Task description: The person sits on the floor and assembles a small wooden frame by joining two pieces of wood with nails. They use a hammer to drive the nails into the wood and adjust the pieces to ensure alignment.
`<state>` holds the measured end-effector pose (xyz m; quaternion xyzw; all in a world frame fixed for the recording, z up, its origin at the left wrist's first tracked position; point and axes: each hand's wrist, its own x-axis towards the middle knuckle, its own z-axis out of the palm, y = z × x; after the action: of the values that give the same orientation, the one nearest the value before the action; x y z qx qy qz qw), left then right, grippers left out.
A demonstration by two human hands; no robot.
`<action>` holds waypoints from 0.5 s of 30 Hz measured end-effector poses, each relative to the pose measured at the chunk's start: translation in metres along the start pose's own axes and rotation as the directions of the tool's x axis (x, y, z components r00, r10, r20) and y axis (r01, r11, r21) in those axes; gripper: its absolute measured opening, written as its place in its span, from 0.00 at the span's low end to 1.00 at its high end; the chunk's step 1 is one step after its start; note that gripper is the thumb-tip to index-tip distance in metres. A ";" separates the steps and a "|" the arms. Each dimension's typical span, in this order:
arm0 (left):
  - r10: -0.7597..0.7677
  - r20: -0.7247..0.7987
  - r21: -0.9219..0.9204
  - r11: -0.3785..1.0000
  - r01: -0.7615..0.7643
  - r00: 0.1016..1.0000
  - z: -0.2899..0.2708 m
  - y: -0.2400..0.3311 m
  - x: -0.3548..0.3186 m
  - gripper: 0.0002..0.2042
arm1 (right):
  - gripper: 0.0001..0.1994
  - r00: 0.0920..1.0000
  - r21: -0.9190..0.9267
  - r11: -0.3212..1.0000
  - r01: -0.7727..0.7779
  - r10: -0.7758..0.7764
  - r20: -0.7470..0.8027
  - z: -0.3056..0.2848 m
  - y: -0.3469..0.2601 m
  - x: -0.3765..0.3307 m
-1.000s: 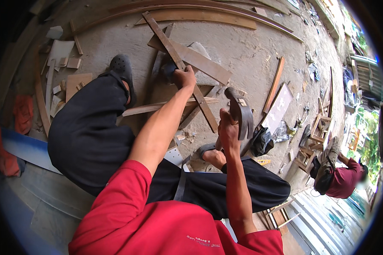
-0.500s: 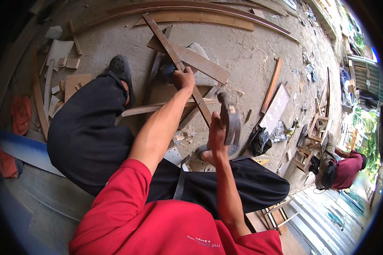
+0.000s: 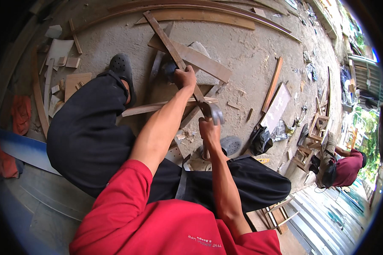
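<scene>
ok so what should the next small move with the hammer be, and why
Probably raise the hammer a little, clear of the strip's near end, to check that spot: the right hand has the hammer's head over it, hiding it, and contact can't be told. The left hand grips the strip around its middle, which should help steady it.

We see a brown wooden batten (image 3: 164, 39), a grey-headed claw hammer (image 3: 217, 114), a red T-shirt (image 3: 166, 229) with pale lettering, black trousers (image 3: 89, 142), a grey clog (image 3: 121, 67) patterned with dark holes, and a panel (image 3: 25, 149) shading from blue to white
</scene>
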<state>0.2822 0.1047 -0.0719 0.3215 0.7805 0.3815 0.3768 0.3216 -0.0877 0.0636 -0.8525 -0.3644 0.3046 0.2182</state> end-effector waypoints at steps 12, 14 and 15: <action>-0.102 0.070 0.031 0.995 0.100 0.992 -0.010 0.008 0.005 0.19 | 0.20 0.857 0.589 0.642 -0.491 0.236 0.457 -0.070 -0.049 -0.042; -0.087 0.099 0.014 0.996 0.086 0.991 -0.015 0.018 -0.005 0.19 | 0.21 0.859 0.521 0.706 -0.479 0.256 0.443 -0.069 -0.027 -0.046; -0.080 0.115 0.006 0.997 0.079 0.990 -0.018 0.024 -0.010 0.20 | 0.21 0.860 0.486 0.735 -0.474 0.267 0.435 -0.069 -0.016 -0.047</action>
<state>0.2772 0.1029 -0.0404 0.3120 0.7699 0.3463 0.4360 0.3350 -0.1230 0.1391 -0.7362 -0.1063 0.5788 0.3342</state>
